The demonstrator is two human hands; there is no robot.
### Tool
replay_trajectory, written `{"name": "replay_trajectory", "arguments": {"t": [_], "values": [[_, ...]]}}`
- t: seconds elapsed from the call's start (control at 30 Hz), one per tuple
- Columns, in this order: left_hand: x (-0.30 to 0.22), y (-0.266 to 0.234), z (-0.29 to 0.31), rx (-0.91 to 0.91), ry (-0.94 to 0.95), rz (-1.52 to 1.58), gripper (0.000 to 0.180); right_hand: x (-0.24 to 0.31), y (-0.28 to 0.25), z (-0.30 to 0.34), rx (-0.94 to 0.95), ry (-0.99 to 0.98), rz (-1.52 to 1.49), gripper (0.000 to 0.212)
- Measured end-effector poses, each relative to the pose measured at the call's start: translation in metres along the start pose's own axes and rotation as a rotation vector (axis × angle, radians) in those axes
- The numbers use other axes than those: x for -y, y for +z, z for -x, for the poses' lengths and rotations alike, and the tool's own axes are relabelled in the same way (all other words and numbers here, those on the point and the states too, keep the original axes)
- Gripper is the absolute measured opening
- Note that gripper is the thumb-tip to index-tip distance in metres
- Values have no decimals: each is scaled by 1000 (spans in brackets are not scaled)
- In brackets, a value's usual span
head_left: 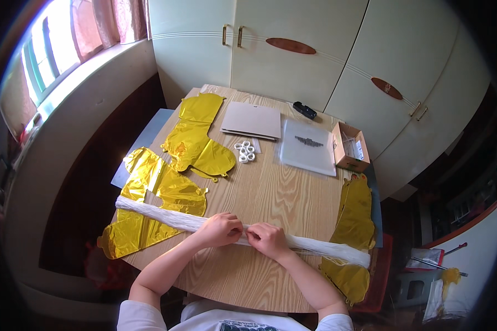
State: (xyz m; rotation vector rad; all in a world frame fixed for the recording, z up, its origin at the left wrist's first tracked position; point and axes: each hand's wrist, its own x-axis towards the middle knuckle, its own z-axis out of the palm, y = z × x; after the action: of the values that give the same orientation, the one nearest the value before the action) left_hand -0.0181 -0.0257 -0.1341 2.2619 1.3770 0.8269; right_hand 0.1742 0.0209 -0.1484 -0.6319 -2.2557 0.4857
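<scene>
A long bundle of white string (171, 217) stretches across the near part of the wooden table. At the middle of the bundle, my left hand (222, 229) and my right hand (265, 239) sit close together, fingertips almost meeting. Both hands are closed on the strands in a pinch; what exactly lies between the fingertips is hidden. The bundle's left end rests over a flat gold foil balloon (176, 190). Its right end lies over other flat gold foil balloons (354, 212) at the table's right edge.
Another gold foil balloon (196, 118) lies far left. Several small white coils (245, 151) sit mid-table beside a grey-beige folder (252, 118). Clear plastic bags (306, 157), a cardboard box (352, 160) and a small black object (305, 110) are at the far right. Cabinets (292, 66) stand behind.
</scene>
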Motion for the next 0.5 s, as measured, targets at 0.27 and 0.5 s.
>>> {"name": "replay_trajectory", "arguments": {"t": [0.27, 0.5], "values": [[-3, -2, 0, -15, 19, -11, 10, 3, -3, -2, -23, 42, -73, 6], [-3, -1, 1, -9, 2, -18, 11, 3, -7, -7, -47, 49, -107, 6]]}}
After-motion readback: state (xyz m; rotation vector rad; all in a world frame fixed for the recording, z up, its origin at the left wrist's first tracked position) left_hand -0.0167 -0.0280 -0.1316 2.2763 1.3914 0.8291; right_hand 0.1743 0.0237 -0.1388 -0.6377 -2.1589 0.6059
